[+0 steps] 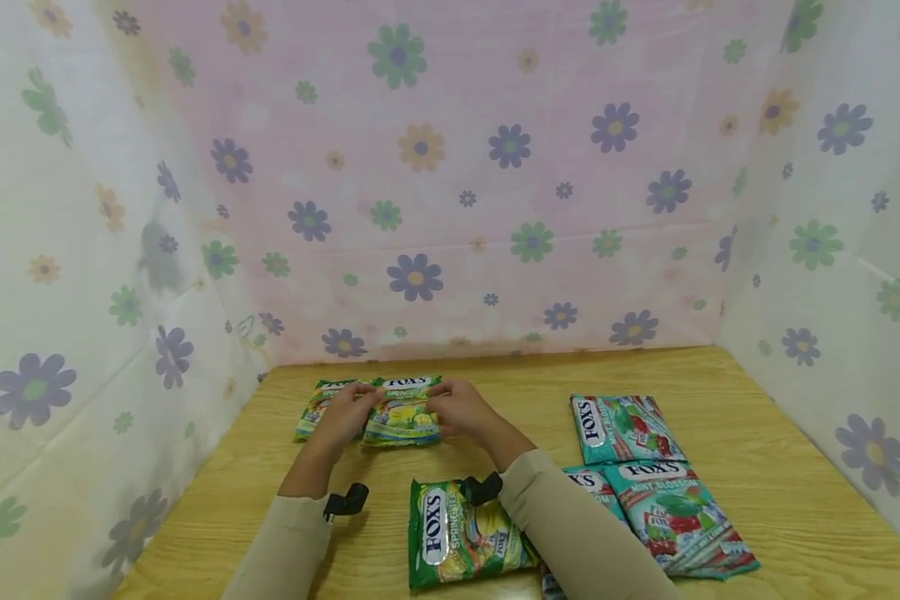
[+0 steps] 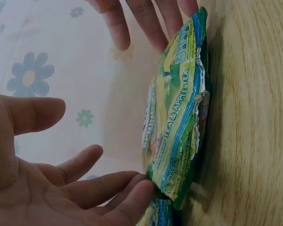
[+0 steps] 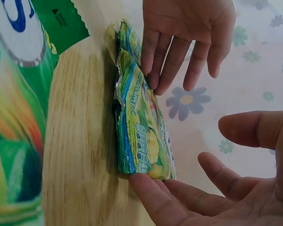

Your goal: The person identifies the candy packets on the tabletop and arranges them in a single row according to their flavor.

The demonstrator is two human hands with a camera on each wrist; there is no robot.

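While both hands rested at its sides, one green-and-yellow Fox's Spring Tea bag (image 1: 403,421) lay flat towards the far left of the wood-grain table (image 1: 510,383), its printed face up and its brand name at the far edge.

Left hand (image 1: 348,411): fingers extended and parted, thumb clear of the bag; fingertips touching the bag's left edge, with no grasp closed round it.

Right hand (image 1: 461,407): fingers likewise extended, thumb free; fingertips against the opposite edge, touching rather than gripping.

Second green bag (image 1: 311,417): of matching design, just left of the first, partly covered by the left hand; whether the two bags' edges met could not be told.

Third green bag (image 1: 457,546): nearer the person, turned so that its lettering ran sideways, its right part beneath the right forearm in the head view.

Mint Blossom bags, teal, three made out, on the right: one farther back (image 1: 630,429), turned sideways; one in front (image 1: 682,521), its top against the first; one at its left (image 1: 592,482), partly hidden by the right sleeve (image 1: 577,533).

Surround: pale cloth (image 1: 457,108) printed with purple, green and orange flowers, at the back and both sides.
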